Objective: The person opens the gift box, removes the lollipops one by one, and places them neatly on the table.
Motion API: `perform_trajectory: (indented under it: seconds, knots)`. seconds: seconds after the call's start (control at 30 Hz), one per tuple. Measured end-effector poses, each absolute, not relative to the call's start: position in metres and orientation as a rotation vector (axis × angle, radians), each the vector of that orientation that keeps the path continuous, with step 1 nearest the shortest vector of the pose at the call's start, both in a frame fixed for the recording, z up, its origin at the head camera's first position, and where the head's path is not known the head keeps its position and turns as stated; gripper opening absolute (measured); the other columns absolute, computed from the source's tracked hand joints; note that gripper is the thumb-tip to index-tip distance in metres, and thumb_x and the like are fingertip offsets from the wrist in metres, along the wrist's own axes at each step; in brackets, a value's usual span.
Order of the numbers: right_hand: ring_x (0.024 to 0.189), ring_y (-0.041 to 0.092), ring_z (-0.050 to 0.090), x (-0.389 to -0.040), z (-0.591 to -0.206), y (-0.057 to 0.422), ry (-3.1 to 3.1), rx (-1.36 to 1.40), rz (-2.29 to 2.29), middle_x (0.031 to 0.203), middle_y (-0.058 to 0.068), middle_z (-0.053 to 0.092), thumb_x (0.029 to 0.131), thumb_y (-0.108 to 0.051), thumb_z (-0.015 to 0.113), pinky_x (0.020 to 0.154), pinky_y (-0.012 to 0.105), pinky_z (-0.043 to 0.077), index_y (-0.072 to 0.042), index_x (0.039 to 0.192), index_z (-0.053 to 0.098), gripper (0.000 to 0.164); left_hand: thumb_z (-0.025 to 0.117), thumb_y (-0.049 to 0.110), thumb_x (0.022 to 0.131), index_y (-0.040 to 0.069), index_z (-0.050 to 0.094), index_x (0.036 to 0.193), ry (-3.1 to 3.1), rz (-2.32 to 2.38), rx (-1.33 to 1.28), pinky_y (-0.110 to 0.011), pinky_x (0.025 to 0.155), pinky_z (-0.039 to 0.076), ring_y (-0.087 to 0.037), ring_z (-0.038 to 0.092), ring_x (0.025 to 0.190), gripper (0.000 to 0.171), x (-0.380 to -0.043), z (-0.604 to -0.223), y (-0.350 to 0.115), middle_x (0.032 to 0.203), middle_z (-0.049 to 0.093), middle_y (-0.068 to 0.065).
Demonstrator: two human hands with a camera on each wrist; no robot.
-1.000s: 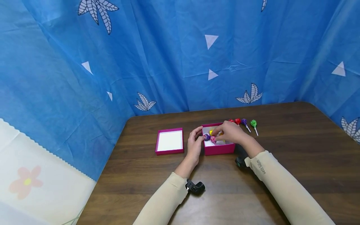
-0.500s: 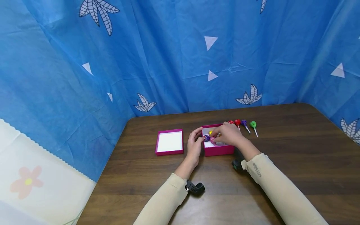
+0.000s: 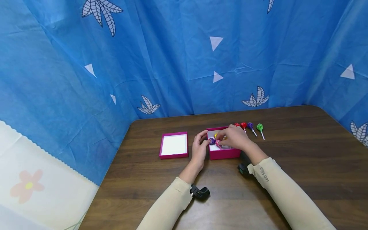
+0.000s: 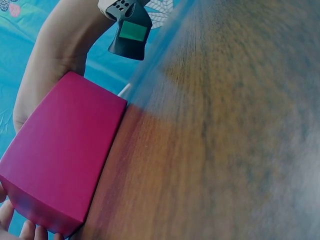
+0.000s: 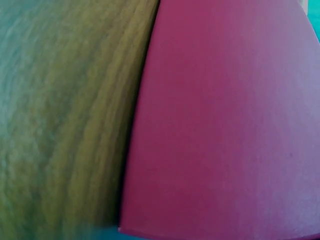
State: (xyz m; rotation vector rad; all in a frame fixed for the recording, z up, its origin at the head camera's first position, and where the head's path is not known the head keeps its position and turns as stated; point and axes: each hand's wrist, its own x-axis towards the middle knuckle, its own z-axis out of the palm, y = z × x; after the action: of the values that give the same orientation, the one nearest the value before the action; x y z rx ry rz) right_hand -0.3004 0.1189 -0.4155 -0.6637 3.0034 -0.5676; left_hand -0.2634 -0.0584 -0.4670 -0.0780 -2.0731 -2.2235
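A magenta box point(image 3: 225, 155), lidless, sits on the wooden table with lollipops inside. Its left side is held by my left hand point(image 3: 199, 149), thumb at the rim near a purple lollipop point(image 3: 212, 141). In the left wrist view, those fingertips point(image 4: 27, 231) lie against the end of the box point(image 4: 65, 150). My right hand point(image 3: 235, 136) reaches in over the right side and pinches a pink lollipop point(image 3: 218, 142). Behind it shows a yellow lollipop point(image 3: 216, 135), partly covered by the fingers. The box wall point(image 5: 215, 125) fills most of the right wrist view, hiding the right hand there.
A shallow magenta lid point(image 3: 173, 156) with a white inside lies left of the box. Behind the right hand are red lollipops point(image 3: 243, 125), a purple-wrapped lollipop point(image 3: 250, 125) and a green lollipop point(image 3: 260, 127). A blue curtain point(image 3: 184, 64) hangs along the table's back edge.
My right hand and forearm have shifted slightly left and down over the box, fingers still at the pink lollipop. The left hand stays at the box's side.
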Motion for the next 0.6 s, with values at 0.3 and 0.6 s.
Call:
perform_trajectory:
  seconds: [0.3, 0.6]
  knots:
    - [0.093, 0.02, 0.052, -0.3008, -0.4167, 0.1205, 2.991, -0.668, -0.636, 0.101, -0.004, 0.077, 0.082, -0.029, 0.081, 0.078, 0.039, 0.038, -0.027, 0.105, 0.078, 0.023, 0.052, 0.006, 0.094, 0.017, 0.06, 0.135, -2.076, -2.22, -0.081, -0.039, 0.109, 0.043, -0.022, 0.051, 0.131, 0.043, -0.2635, -0.4662, -0.0577, 0.141, 0.052, -0.004]
    - [0.096, 0.021, 0.052, -0.3016, -0.4155, 0.1206, 2.983, -0.644, -0.719, 0.104, -0.003, 0.077, 0.081, -0.03, 0.081, 0.082, 0.041, 0.04, -0.027, 0.105, 0.079, 0.024, 0.052, 0.006, 0.094, 0.014, 0.059, 0.135, -2.07, -2.204, -0.089, -0.042, 0.11, 0.042, -0.024, 0.05, 0.132, 0.043, -0.263, -0.4645, -0.0584, 0.14, 0.053, -0.006]
